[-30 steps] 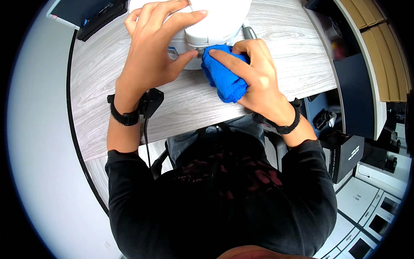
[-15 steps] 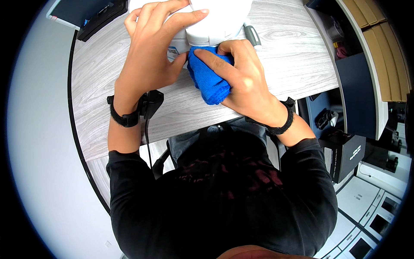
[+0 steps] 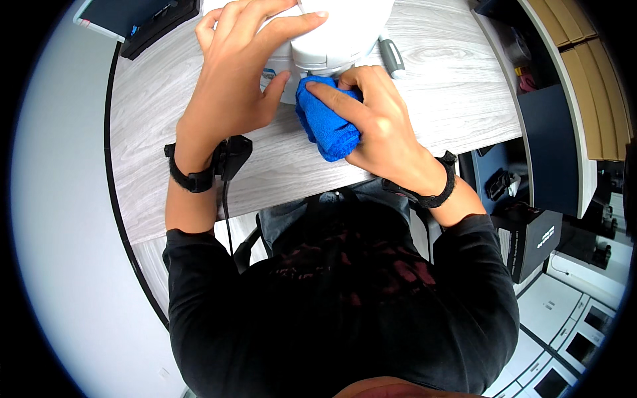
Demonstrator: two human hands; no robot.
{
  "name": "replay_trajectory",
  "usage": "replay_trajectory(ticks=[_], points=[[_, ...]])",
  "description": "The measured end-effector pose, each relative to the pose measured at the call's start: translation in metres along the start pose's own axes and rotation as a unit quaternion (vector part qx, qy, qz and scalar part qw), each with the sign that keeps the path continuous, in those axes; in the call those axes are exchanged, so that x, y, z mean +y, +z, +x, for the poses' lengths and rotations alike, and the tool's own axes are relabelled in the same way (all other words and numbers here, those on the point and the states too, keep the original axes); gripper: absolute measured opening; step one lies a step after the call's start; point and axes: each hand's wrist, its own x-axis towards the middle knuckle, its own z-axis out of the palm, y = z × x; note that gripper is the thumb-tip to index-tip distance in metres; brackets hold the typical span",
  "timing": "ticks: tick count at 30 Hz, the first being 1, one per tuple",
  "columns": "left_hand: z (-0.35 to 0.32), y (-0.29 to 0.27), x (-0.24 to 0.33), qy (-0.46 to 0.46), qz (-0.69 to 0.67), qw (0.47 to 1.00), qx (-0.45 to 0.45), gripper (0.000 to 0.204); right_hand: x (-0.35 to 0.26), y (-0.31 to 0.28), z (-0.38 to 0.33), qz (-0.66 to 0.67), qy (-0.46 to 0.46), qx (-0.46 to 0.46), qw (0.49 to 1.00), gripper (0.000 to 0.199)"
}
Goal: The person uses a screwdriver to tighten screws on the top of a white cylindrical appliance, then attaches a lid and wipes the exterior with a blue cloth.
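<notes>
At the far edge of the view stands a white rounded appliance (image 3: 342, 33), its top cut off by the picture. My left hand (image 3: 232, 83) rests its spread fingers over the appliance's left side, with the thumb held apart below. In my right hand (image 3: 379, 119) is a bunched blue cloth (image 3: 325, 126), gripped between thumb and fingers. The cloth sits against the lower front of the appliance. My right fingertips are partly hidden behind it.
A grey and white marker-like stick (image 3: 391, 56) lies right of the appliance. A dark device (image 3: 159, 30) occupies the far left corner. Shelves with cardboard boxes (image 3: 594, 86) rise on the right, above a black box (image 3: 534, 242). A cable hangs from my left wrist strap (image 3: 192, 180).
The appliance and the blue cloth have shifted slightly right and nearer, along with my right hand. My left thumb has moved away from the cloth.
</notes>
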Motion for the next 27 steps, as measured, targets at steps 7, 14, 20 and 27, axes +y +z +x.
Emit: replay_trajectory(ticks=[7,14,20,27], points=[[-0.001,0.002,-0.001,0.003,0.0,1.0,0.007,0.081,-0.002,0.005,0.004,-0.028,0.007,0.014,0.999,0.066],[-0.001,0.001,-0.001,0.006,0.003,1.0,0.008,0.08,0.004,-0.01,-0.003,-0.012,0.017,-0.054,0.998,0.066],[0.0,0.002,0.001,0.0,0.002,1.0,0.007,0.08,0.005,-0.008,-0.001,0.001,0.043,-0.039,0.998,0.068],[-0.001,0.004,0.0,0.004,0.005,1.0,0.02,0.079,0.005,-0.005,-0.003,0.006,0.052,-0.081,0.995,0.064]])
